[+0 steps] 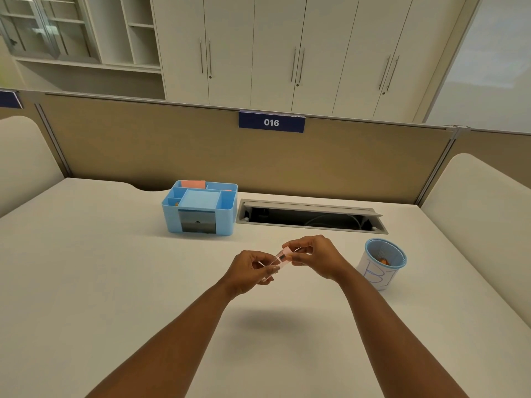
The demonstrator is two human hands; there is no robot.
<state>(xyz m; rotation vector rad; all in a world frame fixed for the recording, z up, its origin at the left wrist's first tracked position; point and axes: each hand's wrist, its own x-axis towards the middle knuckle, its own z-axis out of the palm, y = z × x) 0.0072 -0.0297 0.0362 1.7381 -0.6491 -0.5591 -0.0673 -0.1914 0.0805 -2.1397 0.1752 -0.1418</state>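
Desk (115, 282): pink strip (280, 258) pinched between left hand (253, 271), right hand (313, 257).

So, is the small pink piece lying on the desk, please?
No, the left hand and right hand pinch the pink piece between them, above the desk.

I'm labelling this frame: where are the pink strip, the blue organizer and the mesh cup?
pink strip (279, 259): head view, its exposed middle.
blue organizer (224, 222): head view, front wall right of the drawer.
mesh cup (372, 272): head view, paper-wrapped side wall.
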